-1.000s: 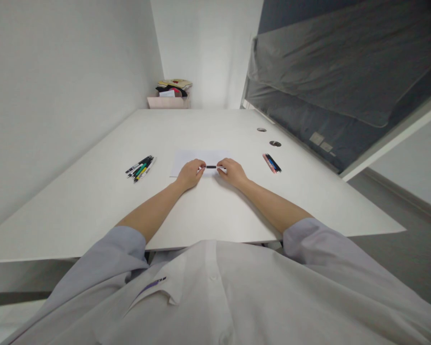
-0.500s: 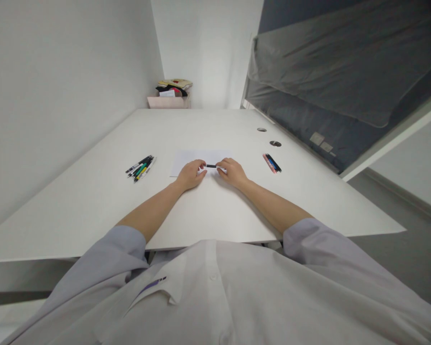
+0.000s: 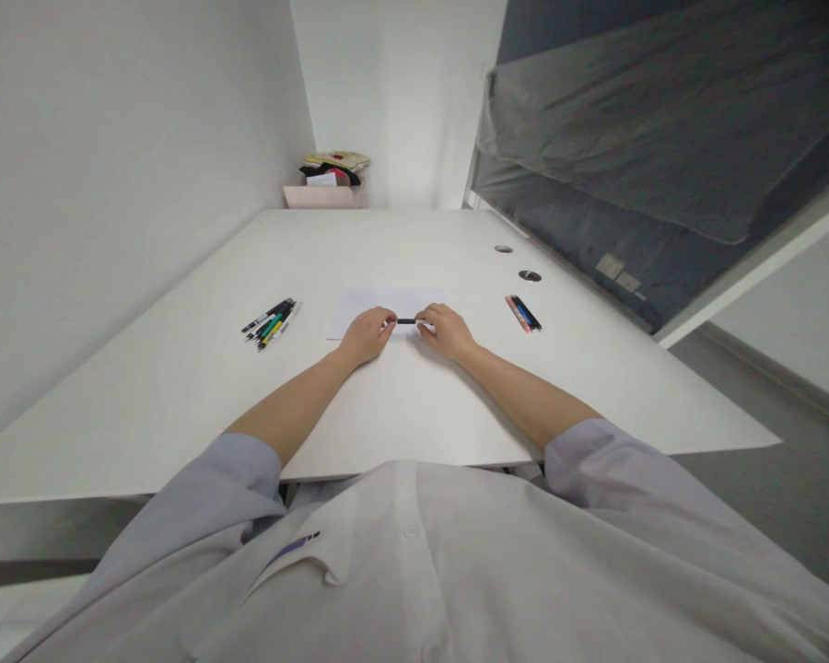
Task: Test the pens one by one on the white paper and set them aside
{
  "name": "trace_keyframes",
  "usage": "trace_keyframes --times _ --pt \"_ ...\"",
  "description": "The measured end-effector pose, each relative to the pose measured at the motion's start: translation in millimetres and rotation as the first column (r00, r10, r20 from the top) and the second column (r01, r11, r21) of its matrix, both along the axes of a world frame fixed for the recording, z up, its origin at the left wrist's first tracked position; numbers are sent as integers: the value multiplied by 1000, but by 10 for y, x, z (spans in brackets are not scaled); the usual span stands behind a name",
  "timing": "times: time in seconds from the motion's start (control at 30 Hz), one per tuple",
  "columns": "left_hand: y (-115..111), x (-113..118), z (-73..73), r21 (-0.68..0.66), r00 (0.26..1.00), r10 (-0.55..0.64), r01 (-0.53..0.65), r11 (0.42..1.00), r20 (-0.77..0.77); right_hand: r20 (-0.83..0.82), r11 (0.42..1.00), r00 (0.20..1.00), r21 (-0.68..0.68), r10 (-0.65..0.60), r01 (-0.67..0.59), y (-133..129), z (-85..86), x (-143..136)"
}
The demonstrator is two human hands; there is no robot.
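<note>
Between my two hands a slim pen (image 3: pixel 406 321) with a black middle lies level, its ends hidden in my fingers. My left hand (image 3: pixel 368 335) pinches the pen's left end between thumb and fingertips. At the other end, my right hand (image 3: pixel 446 330) grips it with the fingers curled. Under and beyond both hands lies a white sheet of paper (image 3: pixel 387 299) on the white table (image 3: pixel 407 405).
A bunch of several pens (image 3: pixel 272 322) lies on the left. To the right sits a smaller group of pens (image 3: pixel 523 314), near two round table grommets (image 3: pixel 530 276). A pink box (image 3: pixel 323 196) holding cloth stands at the far end. A dark partition (image 3: pixel 636 138) borders the right.
My left thumb and fingers have closed onto the pen's left end, where a gap showed before. My right hand has barely moved.
</note>
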State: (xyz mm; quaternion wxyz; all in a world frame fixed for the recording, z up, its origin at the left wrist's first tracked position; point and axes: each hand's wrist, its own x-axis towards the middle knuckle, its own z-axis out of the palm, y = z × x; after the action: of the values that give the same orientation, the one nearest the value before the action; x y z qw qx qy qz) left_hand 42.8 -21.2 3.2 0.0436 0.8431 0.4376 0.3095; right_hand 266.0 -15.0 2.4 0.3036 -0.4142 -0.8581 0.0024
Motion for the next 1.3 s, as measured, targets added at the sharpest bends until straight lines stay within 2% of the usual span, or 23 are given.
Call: trace_keyframes --times 0.43,0.83,1.3 --pt "36 -15 -28 23 1000 4 -4 1000 -9 16 997 998 -47 -62 63 -15 -16 -8" --pt "35 -20 -25 -45 992 31 -25 999 123 19 996 997 -39 -79 80 -11 -30 -1" --pt "16 -19 -10 -11 998 9 -8 1000 58 31 994 995 -64 -90 92 -24 -43 -11"
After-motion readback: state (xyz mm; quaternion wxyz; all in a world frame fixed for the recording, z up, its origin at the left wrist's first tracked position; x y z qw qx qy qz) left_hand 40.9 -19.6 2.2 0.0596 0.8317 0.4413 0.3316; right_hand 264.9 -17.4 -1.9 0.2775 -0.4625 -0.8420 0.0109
